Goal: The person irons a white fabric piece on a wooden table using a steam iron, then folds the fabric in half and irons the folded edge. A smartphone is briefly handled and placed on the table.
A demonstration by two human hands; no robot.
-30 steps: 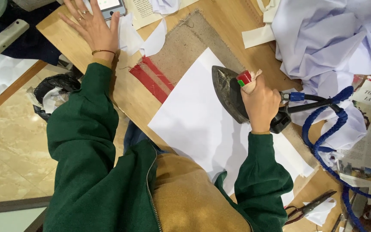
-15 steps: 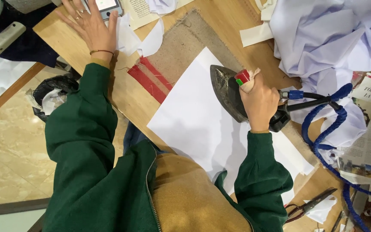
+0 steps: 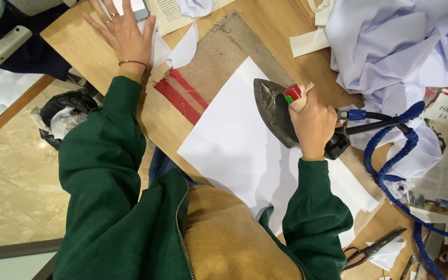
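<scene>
My right hand [image 3: 315, 122] grips the handle of a dark metal iron [image 3: 271, 110], which rests on a large white sheet [image 3: 234, 150] spread over a brown burlap pad [image 3: 224, 49] on the wooden table [image 3: 79, 49]. A blue cord [image 3: 390, 161] runs from the iron's back end. My left hand [image 3: 123, 32] lies flat with fingers spread on the table's far left, touching small white fabric pieces [image 3: 180, 49] next to a phone [image 3: 136, 8]. I wear green sleeves.
A heap of pale lilac cloth [image 3: 395, 46] fills the upper right. Newspaper [image 3: 442, 171] lies at the right edge, scissors [image 3: 372, 251] at the lower right. Red strips [image 3: 180, 93] mark the pad's edge. A black bin bag [image 3: 60, 111] sits on the floor.
The iron and my right hand have shifted slightly along the white sheet. My left hand stays flat in the same place.
</scene>
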